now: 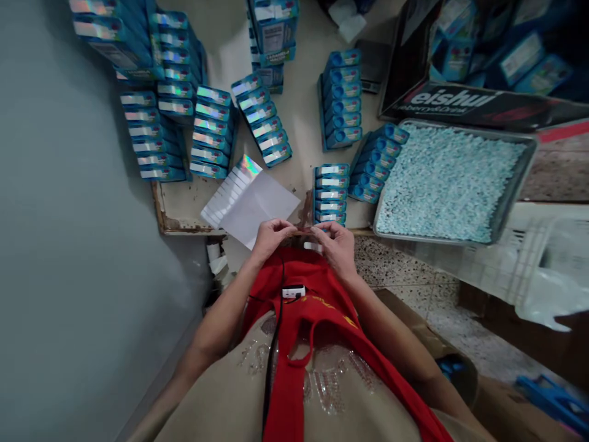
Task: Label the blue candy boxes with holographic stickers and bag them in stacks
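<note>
Closest to you is your red apron point(288, 350), with a small white gadget point(293, 291) on its front. Past it, your left hand point(270, 238) and right hand point(339, 245) are near each other at the front edge of the worktop point(301, 116). On each hand, the thumb and fingers bend in with the tips close, but you can't tell if they are pinching anything. A little white strip point(313, 247) shows just by your right fingers. Beside your left hand, a white sheet point(264, 199) with shiny strips pokes over the edge. Just past your right hand is a row of blue boxes point(331, 195). To the right, a metal tray point(515, 184) holds lots of pale blue bits point(451, 178). Farther off, more blue boxes point(209, 132) stand in rows, and a dark carton point(488, 105) behind the tray holds others.
</note>
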A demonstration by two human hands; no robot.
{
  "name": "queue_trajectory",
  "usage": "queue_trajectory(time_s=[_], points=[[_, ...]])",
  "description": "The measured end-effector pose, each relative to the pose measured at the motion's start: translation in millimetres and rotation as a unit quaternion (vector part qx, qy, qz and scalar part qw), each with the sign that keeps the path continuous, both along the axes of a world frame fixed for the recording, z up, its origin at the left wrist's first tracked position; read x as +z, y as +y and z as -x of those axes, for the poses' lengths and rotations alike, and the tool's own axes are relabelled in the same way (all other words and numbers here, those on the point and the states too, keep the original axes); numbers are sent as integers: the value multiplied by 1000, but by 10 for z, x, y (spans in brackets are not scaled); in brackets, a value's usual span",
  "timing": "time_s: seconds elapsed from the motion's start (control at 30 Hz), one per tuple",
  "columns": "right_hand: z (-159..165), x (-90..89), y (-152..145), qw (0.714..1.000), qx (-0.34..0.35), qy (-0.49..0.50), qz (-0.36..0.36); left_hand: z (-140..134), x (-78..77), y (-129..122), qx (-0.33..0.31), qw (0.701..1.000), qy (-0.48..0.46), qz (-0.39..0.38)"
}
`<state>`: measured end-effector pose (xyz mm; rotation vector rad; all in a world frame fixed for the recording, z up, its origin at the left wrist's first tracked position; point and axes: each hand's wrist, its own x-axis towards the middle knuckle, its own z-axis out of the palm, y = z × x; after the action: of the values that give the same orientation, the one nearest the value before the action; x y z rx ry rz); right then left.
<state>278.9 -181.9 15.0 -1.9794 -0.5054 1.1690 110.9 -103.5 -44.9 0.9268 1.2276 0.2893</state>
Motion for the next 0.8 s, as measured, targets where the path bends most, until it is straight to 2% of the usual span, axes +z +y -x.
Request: queue_trajectory(time_s=[0.13, 0.27, 0.4, 0.53, 0.73, 0.8], points=[[-107, -224, -398, 996, -88, 9, 29, -142, 20, -186, -70, 997, 22, -10], [-168, -418, -643, 990, -135, 2, 28, -297, -23, -302, -111, 990, 74, -34], [-244, -562, -577, 987, -160, -34, 8, -474, -108, -268, -120, 985, 102, -71], [-318, -661, -422, 985, -152, -77, 0, -573, -165, -181, -112, 985, 111, -75], [-381, -740, -378, 985, -99, -123, 72, -612, -296, -177, -90, 989, 104, -54], [-401, -780, -375, 982, -86, -133, 104, -638, -375, -181, -62, 994, 87, -6]])
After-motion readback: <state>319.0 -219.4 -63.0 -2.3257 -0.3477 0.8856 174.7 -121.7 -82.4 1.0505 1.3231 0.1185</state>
